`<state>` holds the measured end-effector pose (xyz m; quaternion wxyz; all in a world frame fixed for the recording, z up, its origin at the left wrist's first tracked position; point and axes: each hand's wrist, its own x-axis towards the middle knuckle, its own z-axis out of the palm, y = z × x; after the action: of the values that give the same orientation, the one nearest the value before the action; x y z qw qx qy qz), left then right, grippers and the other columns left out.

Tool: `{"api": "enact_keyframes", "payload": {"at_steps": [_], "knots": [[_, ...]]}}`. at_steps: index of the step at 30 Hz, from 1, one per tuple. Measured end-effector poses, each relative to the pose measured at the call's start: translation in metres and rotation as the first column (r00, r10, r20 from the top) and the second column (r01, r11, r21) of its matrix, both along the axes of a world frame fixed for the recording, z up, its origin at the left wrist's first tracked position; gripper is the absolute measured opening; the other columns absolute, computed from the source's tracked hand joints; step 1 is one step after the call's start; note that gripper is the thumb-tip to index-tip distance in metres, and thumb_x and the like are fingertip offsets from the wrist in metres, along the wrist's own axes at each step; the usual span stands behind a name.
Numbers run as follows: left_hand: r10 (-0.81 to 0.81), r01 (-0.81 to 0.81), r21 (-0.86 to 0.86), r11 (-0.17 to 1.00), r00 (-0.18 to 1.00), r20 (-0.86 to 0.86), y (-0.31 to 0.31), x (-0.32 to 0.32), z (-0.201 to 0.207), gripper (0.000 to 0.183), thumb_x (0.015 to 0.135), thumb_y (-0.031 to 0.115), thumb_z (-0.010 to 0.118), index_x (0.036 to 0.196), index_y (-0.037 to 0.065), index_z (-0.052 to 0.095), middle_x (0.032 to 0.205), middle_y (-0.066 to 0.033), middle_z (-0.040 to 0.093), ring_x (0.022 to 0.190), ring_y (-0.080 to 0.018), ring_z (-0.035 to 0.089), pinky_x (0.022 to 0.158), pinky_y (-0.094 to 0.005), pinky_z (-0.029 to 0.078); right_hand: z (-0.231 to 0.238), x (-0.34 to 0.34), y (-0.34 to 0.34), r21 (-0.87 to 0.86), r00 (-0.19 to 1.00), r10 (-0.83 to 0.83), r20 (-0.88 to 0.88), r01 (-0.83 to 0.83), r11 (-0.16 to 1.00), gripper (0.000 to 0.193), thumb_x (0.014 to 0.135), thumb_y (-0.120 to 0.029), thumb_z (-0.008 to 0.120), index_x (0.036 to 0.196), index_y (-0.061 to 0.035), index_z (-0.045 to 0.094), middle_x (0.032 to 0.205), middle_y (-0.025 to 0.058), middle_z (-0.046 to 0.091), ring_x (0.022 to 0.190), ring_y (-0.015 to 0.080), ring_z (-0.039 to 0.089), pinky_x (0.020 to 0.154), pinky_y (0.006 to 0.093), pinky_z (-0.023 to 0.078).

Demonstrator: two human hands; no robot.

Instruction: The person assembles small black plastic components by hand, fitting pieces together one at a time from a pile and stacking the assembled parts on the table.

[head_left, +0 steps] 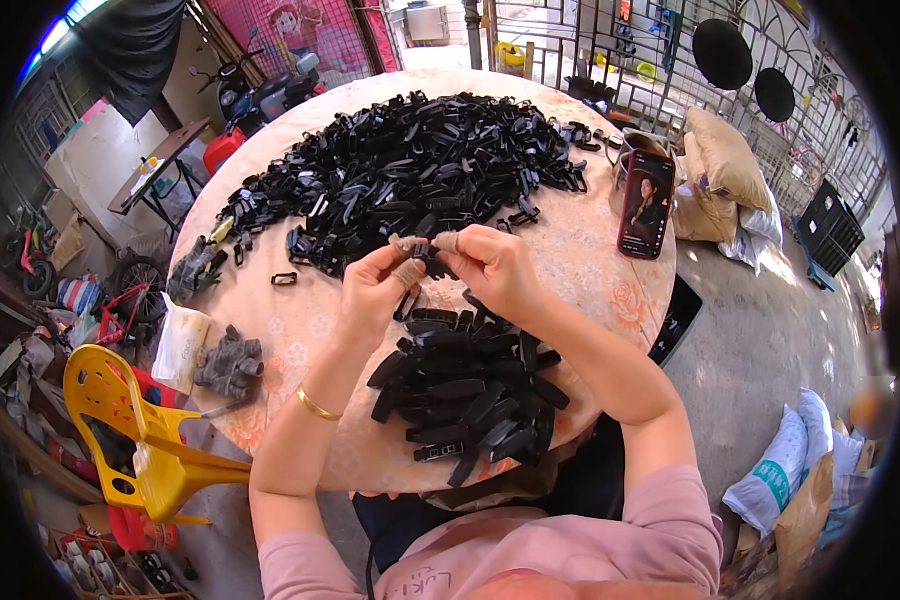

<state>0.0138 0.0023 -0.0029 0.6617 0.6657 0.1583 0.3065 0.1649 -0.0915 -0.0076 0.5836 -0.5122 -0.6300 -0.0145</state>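
Both my hands meet over the middle of the round table. My left hand [375, 290] and my right hand [492, 270] pinch a small black plastic buckle-like part [426, 255] between their fingertips; the fingers hide much of it. Tan wraps cover several fingertips. Beyond my hands spreads a large heap of small black plastic parts [400, 160]. Closer to me, between my forearms, lies a smaller pile of longer black pieces [470, 390]. One loose rectangular black buckle [284, 279] rests left of my left hand.
The round table has a floral cloth [610, 300]. A phone [646, 205] stands upright at its right, before a metal pot [635, 145]. Grey crumpled gloves [230, 365] lie at the left edge, near a yellow chair [155, 440]. Sacks [720, 170] stand beyond the right side.
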Motion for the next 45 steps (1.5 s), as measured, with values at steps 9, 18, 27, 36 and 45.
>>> {"api": "enact_keyframes", "payload": {"at_steps": [9,18,27,36,45], "knots": [[0.025,0.042,-0.334,0.942,0.981,0.193,-0.003,0.001,0.002,0.023,0.085,0.004,0.056,0.107,-0.001,0.058,0.096,-0.0061,0.062,0.083,-0.01,0.058,0.074,-0.0208,0.047,0.005,-0.009,-0.007,-0.171,1.0,-0.005,-0.006,0.004,0.985,0.023,0.076,-0.02,0.066,0.087,-0.002,0.06,0.078,0.0108,0.056,0.06,0.026,0.057,0.051,0.031,0.044],[-0.067,0.112,-0.157,0.981,0.961,0.268,-0.004,-0.003,0.005,0.019,0.084,0.0,0.055,0.102,-0.003,0.06,0.099,-0.009,0.062,0.09,-0.0132,0.058,0.08,-0.0225,0.047,0.001,-0.008,-0.006,-0.087,0.99,0.015,0.138,-0.003,0.996,0.026,0.073,-0.023,0.069,0.081,-0.0003,0.06,0.068,0.0138,0.056,0.059,0.0276,0.055,0.053,0.0334,0.042],[-0.231,0.446,0.47,0.762,0.865,-0.446,-0.044,-0.008,0.034,0.035,0.072,0.009,0.07,0.105,0.003,0.059,0.088,-0.0115,0.063,0.082,-0.0143,0.06,0.071,-0.0243,0.047,-0.004,0.097,0.0,-0.562,0.982,-0.188,0.031,0.173,0.809,0.032,0.078,-0.032,0.062,0.087,-0.0017,0.062,0.079,0.0137,0.062,0.071,0.0234,0.06,0.065,0.0326,0.047],[0.545,-0.118,0.781,0.613,0.779,-0.309,0.012,0.006,0.012,0.028,0.074,0.027,0.068,0.077,0.0,0.064,0.072,-0.0134,0.057,0.074,-0.0279,0.053,0.07,-0.0364,0.042,-0.031,0.086,0.018,-0.427,0.707,-0.278,0.651,0.643,0.636,0.016,0.075,-0.019,0.057,0.081,-0.0046,0.061,0.084,0.0135,0.062,0.086,0.031,0.058,0.073,0.0399,0.047],[0.851,0.112,0.982,0.153,0.49,-0.189,0.021,0.024,-0.028,0.021,0.072,0.012,0.059,0.092,0.006,0.063,0.097,-0.0087,0.049,0.097,-0.0247,0.045,0.077,-0.0337,0.043,-0.025,0.071,0.017,-0.307,0.902,-0.388,0.189,0.429,0.849,0.016,0.078,-0.006,0.049,0.093,-0.0023,0.053,0.074,0.0131,0.061,0.067,0.0268,0.058,0.058,0.0346,0.045]]}}
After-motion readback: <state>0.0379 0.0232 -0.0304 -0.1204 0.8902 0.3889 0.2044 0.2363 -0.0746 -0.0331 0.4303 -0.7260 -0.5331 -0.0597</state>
